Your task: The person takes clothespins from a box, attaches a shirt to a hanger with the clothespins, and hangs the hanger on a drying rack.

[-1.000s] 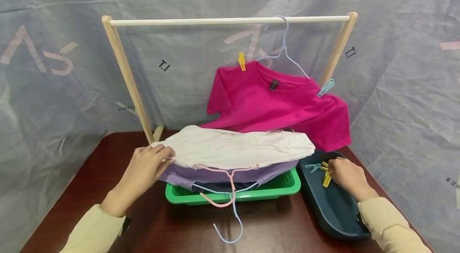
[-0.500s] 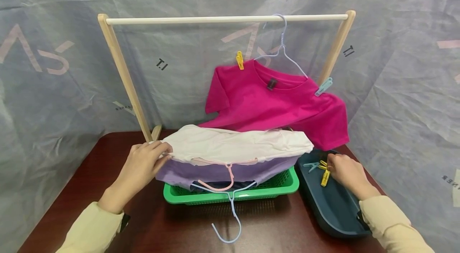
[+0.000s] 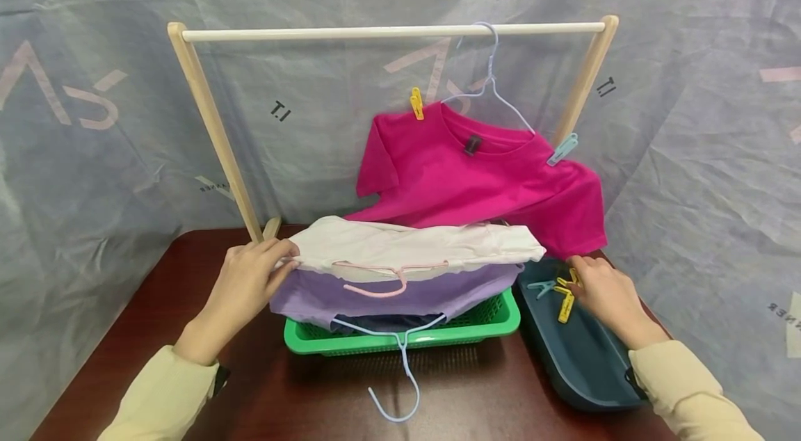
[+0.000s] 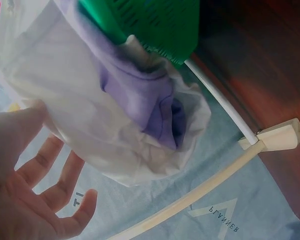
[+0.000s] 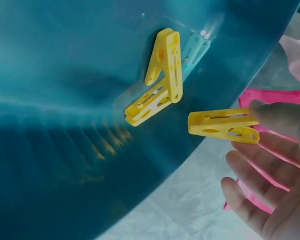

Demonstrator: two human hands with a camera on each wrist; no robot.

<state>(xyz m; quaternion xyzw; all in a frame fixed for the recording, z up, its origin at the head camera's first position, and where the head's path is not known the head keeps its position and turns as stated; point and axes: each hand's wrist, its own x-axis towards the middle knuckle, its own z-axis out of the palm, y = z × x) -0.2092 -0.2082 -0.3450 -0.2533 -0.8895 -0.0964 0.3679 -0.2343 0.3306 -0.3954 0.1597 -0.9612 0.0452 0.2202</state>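
Note:
My left hand (image 3: 250, 277) pinches the left end of a white shirt (image 3: 407, 246) between thumb and fingers. From that shirt's neckline the hook of a pink hanger (image 3: 375, 293) sticks out. Beneath lies a purple shirt (image 3: 388, 296) with a light blue hanger (image 3: 407, 364), over a green basket (image 3: 500, 337). At the right, my right hand (image 3: 607, 295) holds a yellow clothespin (image 5: 222, 125) between thumb and fingers, over a dark blue tray (image 3: 594, 371). In the tray, yellow clothespins (image 5: 164, 75) and a light blue one (image 5: 194, 55) lie together.
A wooden rack (image 3: 213, 128) with a white rail (image 3: 313, 33) stands behind. On it a magenta T-shirt (image 3: 463, 177) hangs from a hanger, with a yellow clothespin (image 3: 417, 104) and a light blue clothespin (image 3: 563, 149) on its shoulders. Everything stands on a dark red table (image 3: 206, 385).
The front edge of the white shirt and its pink hanger hook have risen and tipped back, baring more of the purple shirt. My right hand has lifted slightly with the yellow clothespin.

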